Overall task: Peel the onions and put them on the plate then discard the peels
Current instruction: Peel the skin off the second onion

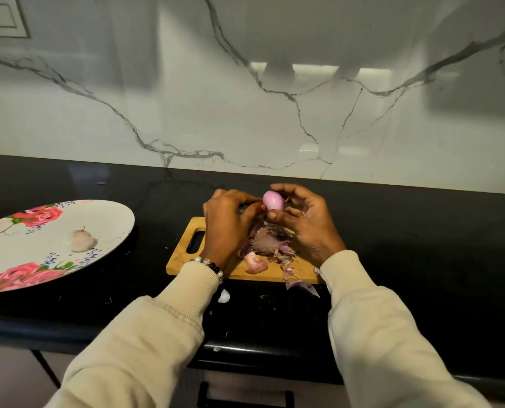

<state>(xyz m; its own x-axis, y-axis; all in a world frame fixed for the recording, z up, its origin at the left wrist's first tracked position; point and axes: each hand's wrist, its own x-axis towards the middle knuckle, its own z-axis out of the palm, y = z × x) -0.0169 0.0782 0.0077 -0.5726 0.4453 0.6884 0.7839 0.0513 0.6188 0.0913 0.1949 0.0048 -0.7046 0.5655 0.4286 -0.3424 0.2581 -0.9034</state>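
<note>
Seen from the head camera, both hands are together above the far edge of the board [239, 273], working on one onion [273, 200]. The right hand [304, 228] cups it, thumb below and fingers curled over the top. The left hand [230, 219] pinches at the onion's left end, where a last scrap of skin seems to cling. The onion looks pink and smooth, nearly bare. Its long axis lies roughly left to right, between the two hands, so the left hand pulls along that line.

Below the hands a heap of peels [270, 245] lies in the middle of the board, with a pale pink piece [255, 263] near its near edge; I cannot tell what it is. One peel [302, 287] has slipped off onto the counter [422, 245], just past the board's near edge.

The plate [118, 219] sits well to the left on the counter, holding one peeled onion [80, 240]. The left hand is the nearer to it, though the right one carries the onion.
</note>
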